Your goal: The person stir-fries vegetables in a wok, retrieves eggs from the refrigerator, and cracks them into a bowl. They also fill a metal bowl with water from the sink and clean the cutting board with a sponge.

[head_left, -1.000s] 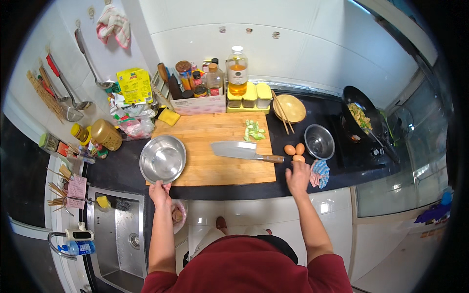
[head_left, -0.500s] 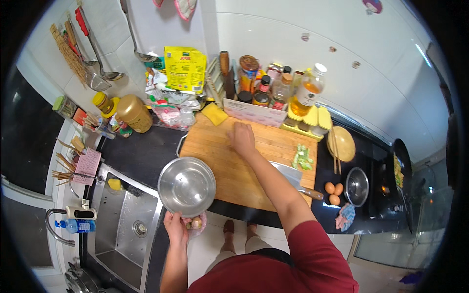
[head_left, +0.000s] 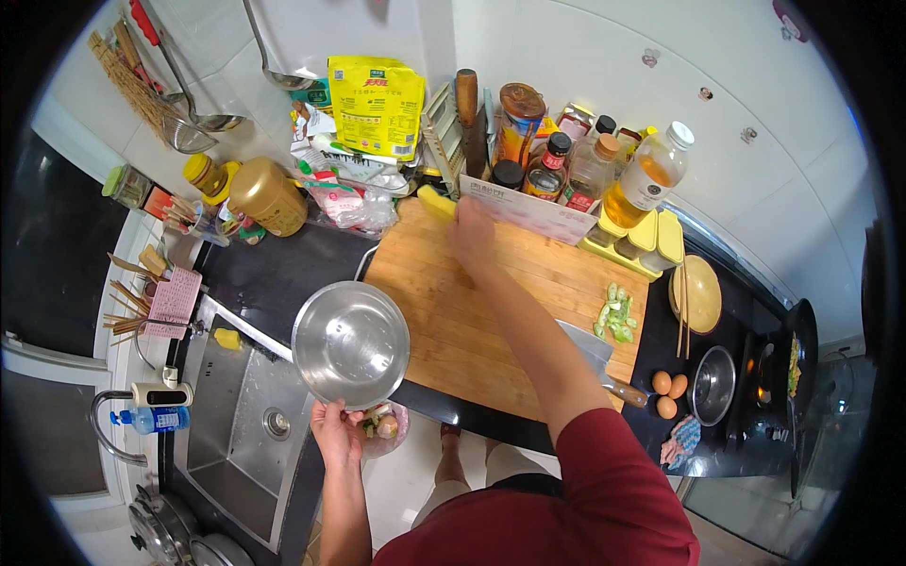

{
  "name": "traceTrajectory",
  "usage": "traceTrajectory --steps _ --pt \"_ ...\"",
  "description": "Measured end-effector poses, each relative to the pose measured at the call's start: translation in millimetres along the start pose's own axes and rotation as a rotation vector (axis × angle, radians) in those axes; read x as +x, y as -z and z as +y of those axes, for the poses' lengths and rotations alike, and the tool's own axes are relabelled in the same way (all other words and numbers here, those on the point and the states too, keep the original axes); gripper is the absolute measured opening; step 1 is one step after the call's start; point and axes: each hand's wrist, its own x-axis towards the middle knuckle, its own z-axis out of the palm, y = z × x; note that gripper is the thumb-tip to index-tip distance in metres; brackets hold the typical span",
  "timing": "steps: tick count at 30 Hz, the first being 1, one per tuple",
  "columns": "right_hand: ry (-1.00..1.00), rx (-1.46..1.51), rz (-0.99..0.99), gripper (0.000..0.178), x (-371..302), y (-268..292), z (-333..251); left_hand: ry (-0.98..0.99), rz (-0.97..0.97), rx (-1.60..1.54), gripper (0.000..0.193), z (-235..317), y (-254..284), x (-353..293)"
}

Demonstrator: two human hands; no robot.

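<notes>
My left hand [head_left: 337, 434] grips the near rim of an empty stainless steel bowl [head_left: 351, 344], held between the sink and the cutting board. At the far left corner of the wooden cutting board [head_left: 444, 321], the fingers of my right hand [head_left: 471, 236] close on the edge of a yellow sponge cloth [head_left: 436, 202]. That hand is slightly blurred, and its fingertips are partly hidden. Chopped green pepper [head_left: 616, 314] lies on the board's right side. A cleaver [head_left: 590, 351] rests at the front right, partly behind my right forearm.
Bottles and jars [head_left: 585, 170] stand behind a low cardboard screen [head_left: 528, 209]. At left is a steel sink [head_left: 236, 462]. Several eggs [head_left: 670, 384], a small metal bowl [head_left: 713, 385], a yellow bowl [head_left: 698, 297] with chopsticks and a wok [head_left: 802, 368] on the stove are at right.
My right hand has moved away from me across the board to the yellow sponge cloth, which now looks tilted up rather than flat. The view has shifted slightly; my left hand still holds the bowl.
</notes>
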Motion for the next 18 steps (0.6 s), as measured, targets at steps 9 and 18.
traceTrajectory --steps 9,18 --pt "0.386 -0.369 -0.377 0.057 -50 73 29 0.018 -0.036 -0.015 0.011 2 -41 27" --pt "0.398 -0.262 -0.515 0.049 -189 123 -27 0.067 -0.188 -0.012 0.008 -17 -108 76"
